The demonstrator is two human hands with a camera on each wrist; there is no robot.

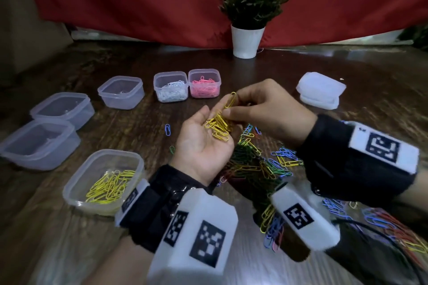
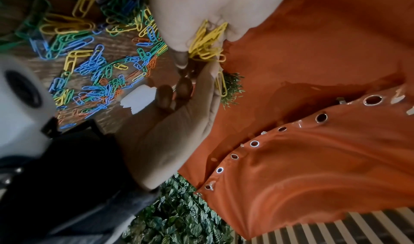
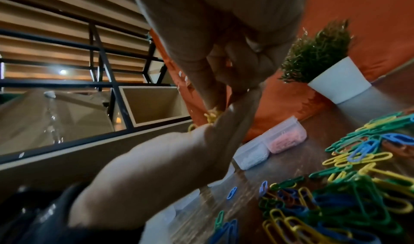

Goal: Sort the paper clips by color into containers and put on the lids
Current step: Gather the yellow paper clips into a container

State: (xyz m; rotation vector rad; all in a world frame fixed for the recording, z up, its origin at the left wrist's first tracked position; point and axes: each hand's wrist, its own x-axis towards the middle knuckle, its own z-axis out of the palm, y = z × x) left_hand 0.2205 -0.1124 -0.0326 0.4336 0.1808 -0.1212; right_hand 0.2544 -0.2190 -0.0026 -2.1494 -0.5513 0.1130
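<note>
My left hand (image 1: 202,141) is turned palm up above the table and cups a bunch of yellow paper clips (image 1: 218,126). My right hand (image 1: 232,106) reaches over it and pinches one yellow clip (image 1: 231,99) between thumb and fingers, its tip sticking up. The left wrist view shows the yellow bunch (image 2: 207,42) wedged in my curled left hand (image 2: 201,8). Under both hands lies the mixed pile of clips (image 1: 254,162). A container with yellow clips (image 1: 76,188) sits at the near left. Containers of white clips (image 1: 171,76) and pink clips (image 1: 204,73) stand behind.
Three empty clear containers (image 1: 120,92) (image 1: 62,109) (image 1: 39,146) line the left side. A stack of lids (image 1: 320,90) lies at the right. A potted plant (image 1: 247,39) stands at the back before a red curtain. A loose blue clip (image 1: 167,129) lies left of my hands.
</note>
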